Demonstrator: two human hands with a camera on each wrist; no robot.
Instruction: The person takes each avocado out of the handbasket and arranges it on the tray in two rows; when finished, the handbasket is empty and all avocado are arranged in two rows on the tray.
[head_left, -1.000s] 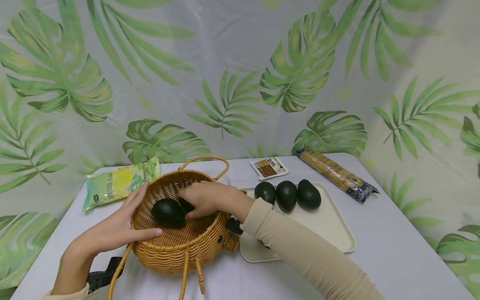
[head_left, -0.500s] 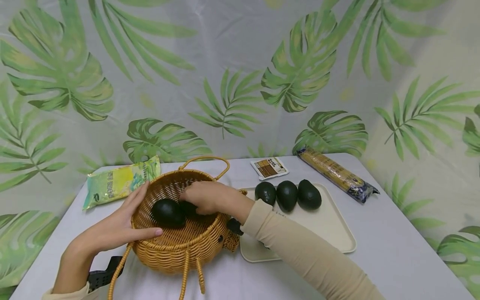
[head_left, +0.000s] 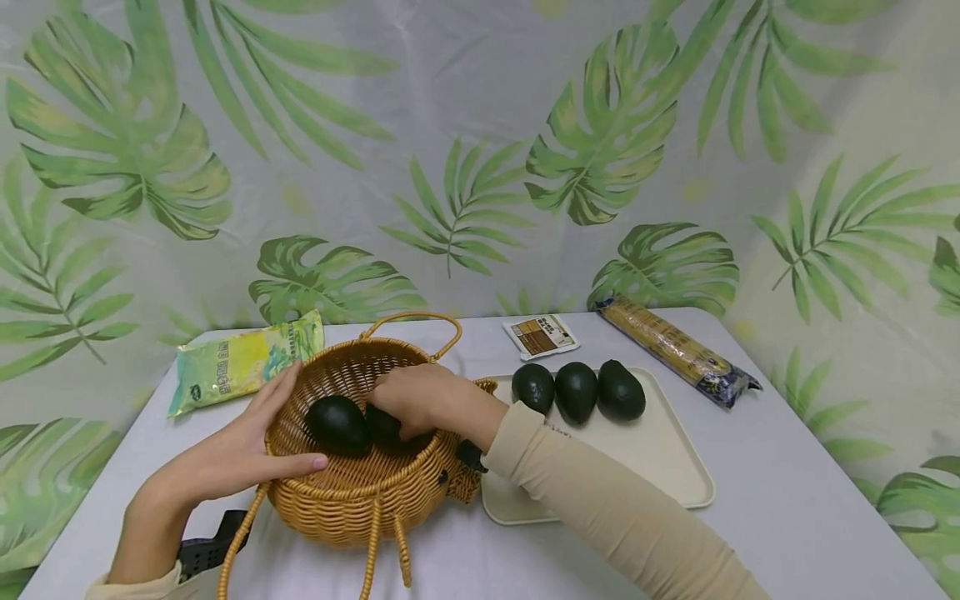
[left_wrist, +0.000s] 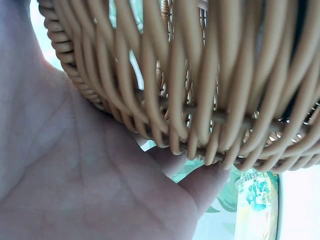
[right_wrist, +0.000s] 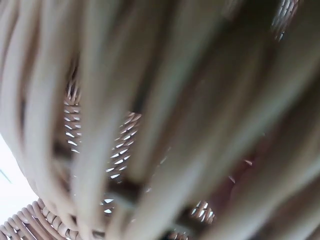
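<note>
Person's right hand (head_left: 420, 398) and the dark-green smooth avocado (head_left: 384, 429) under it have moved slightly to the right inside the brown woven wicker basket (head_left: 337, 510), compared with 1 second earlier; the basket keeps its place. At far left, on the white cloth-covered surface (head_left: 525, 567), lies a yellow-and-green shiny plastic bag (head_left: 240, 367). Next is the left hand (head_left: 232, 457), which grips the basket at its left side, with thumb over the rim and the other fingers against the outer wall. Inside the basket, a second dark-green oval avocado (head_left: 336, 425) lies just beside the first one. Right hand is curled over this first avocado and holds it, though its fingertips are partly hidden. Further right, 3 dark-green avocados (head_left: 576, 393) lie in a row on a cream rectangular tray (head_left: 637, 471). Behind them is a small white-and-brown flat packet (head_left: 542, 336). At far right, a long golden-and-blue plastic package (head_left: 667, 343) lies diagonally.
</note>
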